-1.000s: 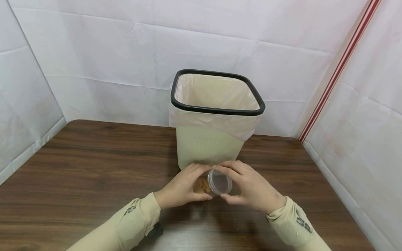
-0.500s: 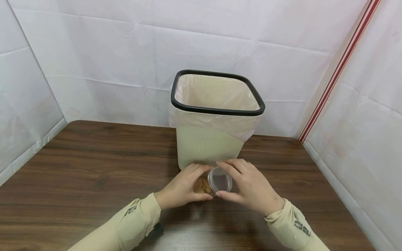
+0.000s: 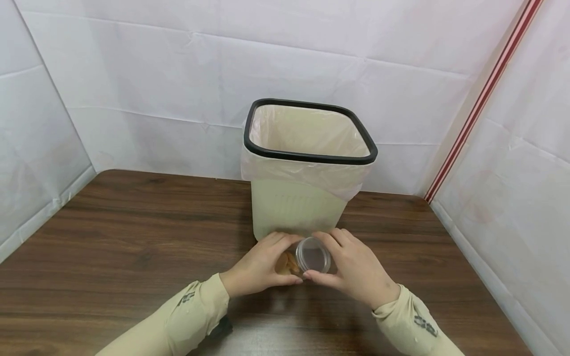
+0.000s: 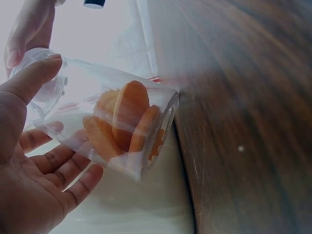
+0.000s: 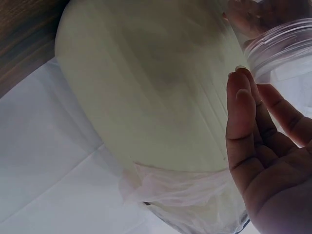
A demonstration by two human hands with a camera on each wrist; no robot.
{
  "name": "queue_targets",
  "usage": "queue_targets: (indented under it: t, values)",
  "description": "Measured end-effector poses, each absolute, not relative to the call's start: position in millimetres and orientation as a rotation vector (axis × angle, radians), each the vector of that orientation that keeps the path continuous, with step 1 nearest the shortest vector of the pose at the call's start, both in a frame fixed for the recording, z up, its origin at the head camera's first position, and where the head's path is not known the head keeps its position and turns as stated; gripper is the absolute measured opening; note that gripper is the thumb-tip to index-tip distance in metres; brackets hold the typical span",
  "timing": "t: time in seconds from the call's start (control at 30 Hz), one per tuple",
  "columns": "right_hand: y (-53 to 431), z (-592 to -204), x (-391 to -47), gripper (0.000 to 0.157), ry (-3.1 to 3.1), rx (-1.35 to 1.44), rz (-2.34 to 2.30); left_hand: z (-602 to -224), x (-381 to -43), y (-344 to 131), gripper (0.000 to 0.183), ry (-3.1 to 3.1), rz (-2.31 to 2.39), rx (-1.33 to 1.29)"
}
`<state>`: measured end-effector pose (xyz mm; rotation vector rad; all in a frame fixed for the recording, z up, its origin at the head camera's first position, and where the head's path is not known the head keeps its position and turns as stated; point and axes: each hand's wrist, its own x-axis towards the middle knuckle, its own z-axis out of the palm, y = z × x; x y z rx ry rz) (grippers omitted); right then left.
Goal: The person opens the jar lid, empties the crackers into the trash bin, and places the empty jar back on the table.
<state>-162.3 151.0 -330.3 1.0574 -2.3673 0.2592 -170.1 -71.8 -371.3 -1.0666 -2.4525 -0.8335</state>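
Note:
A clear plastic jar (image 4: 80, 80) lies tilted between my hands, with several orange-brown oval pieces (image 4: 130, 114) gathered toward its base. My left hand (image 3: 258, 268) grips the jar's body, its thumb on one side and the fingers along the other in the left wrist view. The clear round lid (image 3: 314, 255) faces up and to the right in the head view, on the jar's mouth. My right hand (image 3: 354, 267) holds the lid's rim between thumb and fingers. Part of the jar is hidden behind my left hand in the head view.
A cream bin (image 3: 296, 202) with a black rim (image 3: 311, 157) and a translucent liner (image 3: 307, 173) stands directly behind my hands on the dark wooden table (image 3: 147, 237). White sheeting (image 3: 178, 74) covers the walls at the back and both sides.
My right hand's thumb and fingers have shifted round the lid's edge, the thumb now further left. The left hand and the jar have stayed in place.

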Motion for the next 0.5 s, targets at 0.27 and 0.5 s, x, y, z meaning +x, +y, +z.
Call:
queue_targets:
  t: [0.27, 0.5]
  values:
    - [150.6, -331.5, -163.2, 0.062, -2.361, 1.078, 0.294, -371.8, -170.1, -71.3, 0.069, -2.452, -0.841, -1.068]
    - [151.3, -331.2, -163.3, 0.063, -2.368, 1.097, 0.3, -372.1, -170.3, -71.5, 0.069, -2.45, -0.837, -1.072]
